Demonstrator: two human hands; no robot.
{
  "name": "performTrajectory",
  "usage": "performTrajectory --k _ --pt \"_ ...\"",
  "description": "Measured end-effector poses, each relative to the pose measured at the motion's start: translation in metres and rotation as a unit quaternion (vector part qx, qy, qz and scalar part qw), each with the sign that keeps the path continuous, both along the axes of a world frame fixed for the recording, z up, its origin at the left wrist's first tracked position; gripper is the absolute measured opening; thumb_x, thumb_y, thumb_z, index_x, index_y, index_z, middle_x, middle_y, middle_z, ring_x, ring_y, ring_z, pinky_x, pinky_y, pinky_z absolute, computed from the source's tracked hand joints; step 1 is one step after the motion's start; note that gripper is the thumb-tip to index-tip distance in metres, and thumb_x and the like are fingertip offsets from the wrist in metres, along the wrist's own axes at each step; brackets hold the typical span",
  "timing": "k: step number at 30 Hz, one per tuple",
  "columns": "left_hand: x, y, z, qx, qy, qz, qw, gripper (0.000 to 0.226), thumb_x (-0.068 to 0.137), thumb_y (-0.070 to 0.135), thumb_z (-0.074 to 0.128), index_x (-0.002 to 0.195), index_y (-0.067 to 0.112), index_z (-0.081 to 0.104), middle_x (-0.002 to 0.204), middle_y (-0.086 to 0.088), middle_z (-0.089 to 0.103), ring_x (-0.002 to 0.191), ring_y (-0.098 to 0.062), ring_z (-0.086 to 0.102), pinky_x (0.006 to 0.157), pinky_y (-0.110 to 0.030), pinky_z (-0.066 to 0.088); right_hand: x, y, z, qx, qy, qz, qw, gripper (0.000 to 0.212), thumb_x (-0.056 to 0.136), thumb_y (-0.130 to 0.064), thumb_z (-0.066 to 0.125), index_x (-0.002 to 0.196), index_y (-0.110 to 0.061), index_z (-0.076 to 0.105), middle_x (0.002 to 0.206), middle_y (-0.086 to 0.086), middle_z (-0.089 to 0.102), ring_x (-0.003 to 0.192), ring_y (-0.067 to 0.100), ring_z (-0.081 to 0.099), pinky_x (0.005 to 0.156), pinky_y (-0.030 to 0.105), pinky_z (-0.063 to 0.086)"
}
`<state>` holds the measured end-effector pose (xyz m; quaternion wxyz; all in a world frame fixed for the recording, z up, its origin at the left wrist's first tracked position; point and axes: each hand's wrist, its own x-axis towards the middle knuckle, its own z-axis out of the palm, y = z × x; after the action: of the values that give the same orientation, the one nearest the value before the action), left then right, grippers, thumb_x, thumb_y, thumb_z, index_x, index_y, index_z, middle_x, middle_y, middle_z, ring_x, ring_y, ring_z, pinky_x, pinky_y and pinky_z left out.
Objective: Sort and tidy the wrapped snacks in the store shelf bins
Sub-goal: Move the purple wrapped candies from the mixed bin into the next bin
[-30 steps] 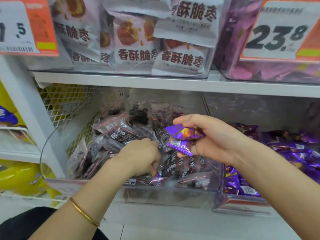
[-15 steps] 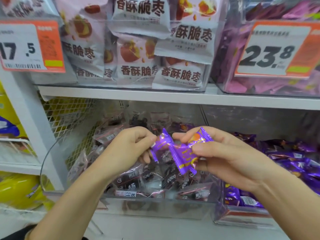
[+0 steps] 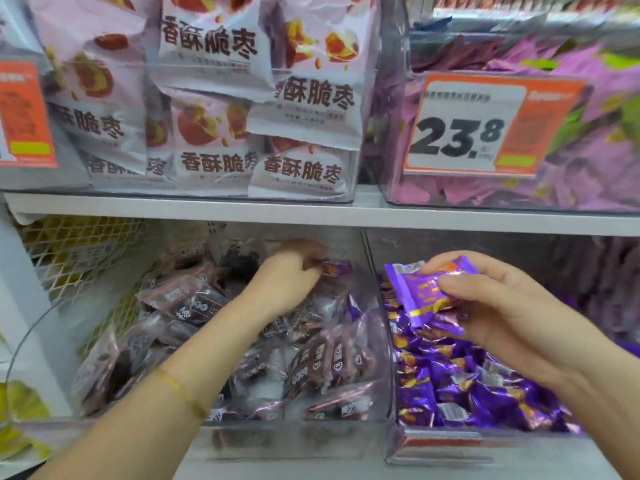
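A person's left hand reaches deep into a clear plastic bin at the lower centre of the frame, heaped with dark brown wrapped snacks. Its curled fingers meet a small purple wrapped snack lying at the back of that bin among the brown ones. Motion blur leaves it unclear whether the hand grips the packet or only touches it. A thin gold bangle circles the left wrist.

At centre right, the right hand pinches a small bunch of shiny purple foil snack packets between thumb and fingers. It holds them just above a second clear plastic bin at lower right, which is filled with a heap of matching purple packets. The two bins stand side by side on the lower shelf.

A white shelf board runs across the middle of the frame. Above it, pale bags printed with red fruit and black Chinese lettering are stacked at upper left and centre. At upper right, an orange and white price tag reading 23.8 fronts a clear container of pink-purple packets. Another orange tag is cut off by the left edge. White wire mesh closes the left end of the lower shelf, with yellow packaging showing behind it.
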<state>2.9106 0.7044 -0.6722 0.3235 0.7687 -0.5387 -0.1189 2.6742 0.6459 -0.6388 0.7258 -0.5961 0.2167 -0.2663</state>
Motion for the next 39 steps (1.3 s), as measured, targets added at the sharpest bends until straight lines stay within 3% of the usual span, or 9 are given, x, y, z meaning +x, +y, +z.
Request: performTrajectory --k 4,10,18,22,25,28,32,36,39 --pt "0.005 -0.044 -0.022 0.090 -0.161 -0.065 0.981 0.051 0.092 0.028 0.054 0.141 0.023 0.039 0.146 -0.006 0.040 0.131 -0.025 0.040 0.106 -0.027 0.032 -0.015 -0.020 -0.013 0.046 0.019 -0.038 0.998 0.066 0.022 -0.035 0.092 0.080 -0.015 0.070 0.072 0.012 0.062 0.056 0.019 0.062 0.050 0.032 0.053" --pt "0.000 -0.067 -0.027 0.115 -0.224 -0.007 0.968 0.027 0.086 0.027 0.059 0.112 0.024 0.059 0.120 -0.004 0.055 0.113 -0.029 0.049 0.093 -0.035 0.045 -0.017 -0.032 -0.018 0.076 0.032 -0.054 0.995 0.047 0.051 -0.008 0.073 0.096 -0.019 0.070 0.069 0.010 0.063 0.053 0.020 0.063 0.047 0.033 0.053" --pt "-0.019 -0.009 0.009 -0.045 0.096 0.006 0.994 0.013 0.094 0.020 0.051 0.102 0.018 0.060 0.096 0.004 0.065 0.082 -0.010 0.059 0.068 -0.019 0.046 -0.020 -0.029 -0.026 0.074 -0.015 0.020 0.997 0.085 0.033 -0.032 0.090 0.114 -0.029 0.066 0.101 0.020 0.046 0.091 0.032 0.040 0.085 0.051 0.044" --pt "-0.047 0.019 0.023 -0.066 0.247 -0.058 0.965 0.013 0.087 0.025 0.062 0.094 0.014 0.061 0.084 -0.008 0.070 0.075 -0.016 0.063 0.078 -0.035 0.051 -0.014 -0.017 -0.022 0.117 -0.063 0.100 0.986 0.086 0.039 -0.023 0.089 0.121 -0.026 0.062 0.092 0.021 0.057 0.069 0.030 0.053 0.055 0.035 0.049" --pt "-0.066 0.018 0.030 -0.095 0.299 -0.061 0.948 0.008 0.084 0.017 0.064 0.081 0.012 0.060 0.072 -0.011 0.062 0.061 -0.013 0.053 0.058 -0.027 0.046 -0.009 -0.009 -0.023 0.133 -0.074 0.147 0.977 0.084 0.046 -0.022 0.088 0.125 -0.028 0.058 0.093 0.024 0.065 0.072 0.035 0.065 0.047 0.032 0.048" --pt "-0.079 0.016 0.032 -0.102 0.262 -0.065 0.958 0.011 0.081 0.018 0.069 0.076 0.010 0.062 0.067 -0.011 0.056 0.053 -0.008 0.045 0.048 -0.017 0.038 -0.014 -0.008 -0.025 0.122 -0.075 0.163 0.976 0.081 0.055 -0.024 0.085 0.129 -0.031 0.054 0.107 0.026 0.063 0.085 0.037 0.067 0.048 0.032 0.051" --pt "-0.096 0.010 0.036 -0.113 0.213 -0.087 0.967 0.010 0.080 0.020 0.071 0.076 0.011 0.069 0.074 -0.015 0.067 0.064 -0.010 0.053 0.065 -0.030 0.044 -0.035 -0.012 -0.024 0.122 -0.082 0.165 0.975 0.071 0.063 -0.022 0.083 0.128 -0.032 0.056 0.126 0.019 0.059 0.098 0.044 0.064 0.052 0.035 0.055" --pt "-0.117 -0.001 0.040 -0.081 0.120 -0.133 0.980 0.015 0.089 0.016 0.058 0.091 0.018 0.073 0.090 0.001 0.072 0.085 -0.011 0.065 0.086 -0.033 0.049 -0.059 -0.025 -0.023 0.095 -0.020 0.100 0.990 0.068 0.063 -0.021 0.082 0.126 -0.031 0.057 0.123 0.023 0.057 0.102 0.047 0.055 0.053 0.037 0.054" --pt "-0.125 -0.012 0.038 -0.071 0.032 -0.144 0.986 0.024 0.091 0.013 0.054 0.108 0.020 0.070 0.104 0.006 0.070 0.099 -0.009 0.062 0.094 -0.024 0.044 -0.075 -0.040 -0.017 0.052 0.060 -0.021 0.997 0.052 0.069 -0.012 0.071 0.118 -0.029 0.063 0.100 0.015 0.063 0.078 0.032 0.062 0.049 0.035 0.055"
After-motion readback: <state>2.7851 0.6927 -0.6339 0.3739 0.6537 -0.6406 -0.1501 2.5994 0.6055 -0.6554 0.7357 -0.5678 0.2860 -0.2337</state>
